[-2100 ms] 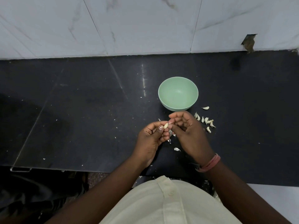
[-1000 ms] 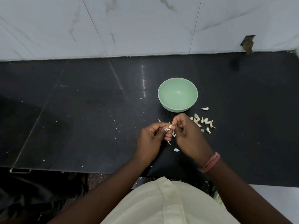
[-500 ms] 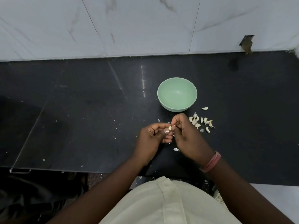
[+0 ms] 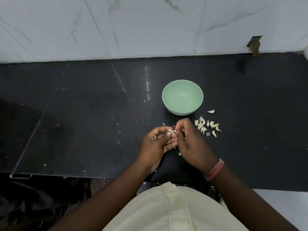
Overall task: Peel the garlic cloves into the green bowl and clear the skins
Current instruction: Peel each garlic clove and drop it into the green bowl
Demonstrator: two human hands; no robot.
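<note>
A pale green bowl (image 4: 182, 97) stands on the black counter with nothing visible inside it. Just in front of it, my left hand (image 4: 156, 144) pinches a small garlic clove (image 4: 171, 132) between thumb and fingers. My right hand (image 4: 190, 140) meets it from the right, its fingertips pinching at the clove's skin. A heap of several garlic cloves (image 4: 205, 125) lies on the counter right of my right hand, and one more clove (image 4: 211, 111) sits apart beside the bowl.
Small white skin flecks (image 4: 179, 153) are scattered on the black counter (image 4: 83, 114) around and left of my hands. A white marble-tiled wall (image 4: 150, 25) rises behind it. The counter's front edge runs just below my wrists.
My hands stay together at the clove in front of the bowl. My right fingers have shifted a little on the clove, uncovering more of the heap of cloves on the right.
</note>
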